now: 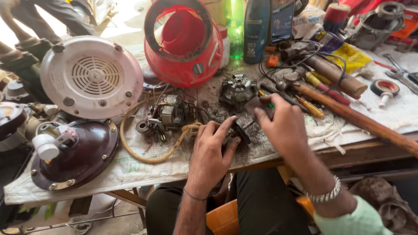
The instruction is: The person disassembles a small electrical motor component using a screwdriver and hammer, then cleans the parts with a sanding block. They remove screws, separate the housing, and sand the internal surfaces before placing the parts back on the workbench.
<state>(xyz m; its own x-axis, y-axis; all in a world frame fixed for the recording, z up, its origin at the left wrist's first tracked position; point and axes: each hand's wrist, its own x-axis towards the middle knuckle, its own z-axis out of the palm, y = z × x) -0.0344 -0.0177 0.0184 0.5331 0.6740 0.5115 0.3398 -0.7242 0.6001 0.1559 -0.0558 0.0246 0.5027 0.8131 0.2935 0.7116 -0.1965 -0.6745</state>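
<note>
Nearest, the left hand point(212, 150) is closing its fingers around a small dark metal part point(238, 132) at the near edge of the cloth-covered table point(130, 169). Just beside it, the right hand point(278, 124) is gripping a green-handled screwdriver point(271, 105), though blur is hiding the tip. Judging by this, pinning the part firmly would be keeping the tool from slipping. Left of the hands, a wired motor point(172, 111) is lying loose. Farther back, a red housing point(183, 41) is tilting open, with nothing showing inside; the green bottle point(235, 21) is looking empty.
</note>
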